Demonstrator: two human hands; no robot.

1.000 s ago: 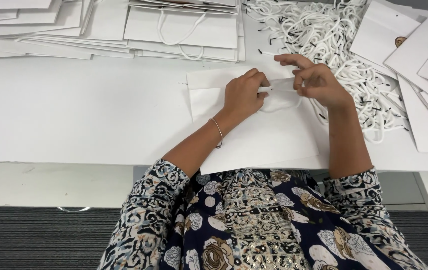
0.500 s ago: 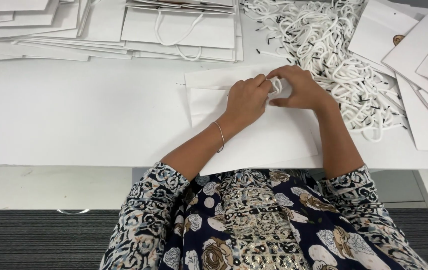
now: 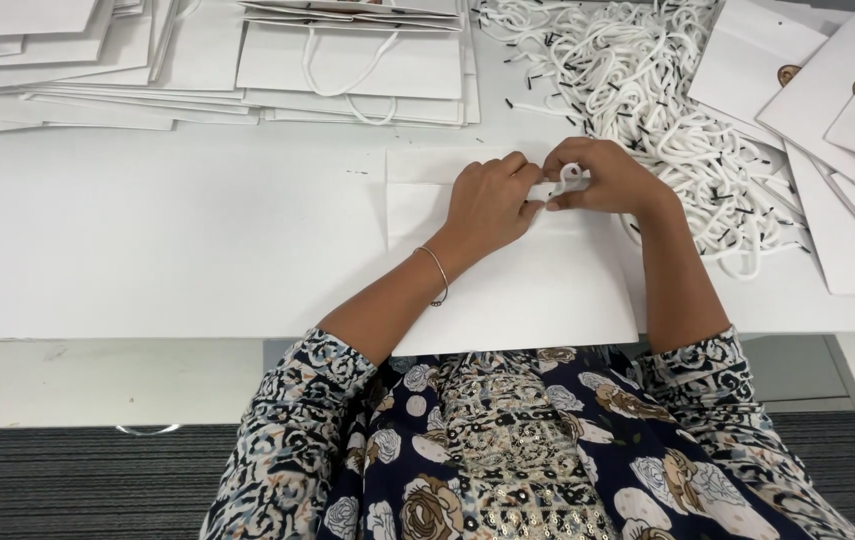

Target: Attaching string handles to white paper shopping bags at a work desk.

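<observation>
Pinching a white cord [image 3: 572,176] at frame centre between my left hand [image 3: 488,200] and right hand [image 3: 603,180], both resting on a flat white paper bag [image 3: 528,290], loose cord pile [image 3: 648,70] upper right, stacked bags [image 3: 348,60] along top.

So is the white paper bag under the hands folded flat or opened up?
Folded flat. The white paper bag lies flat on the table; both hands, left hand and right hand, pinch a white cord at its top edge.
</observation>
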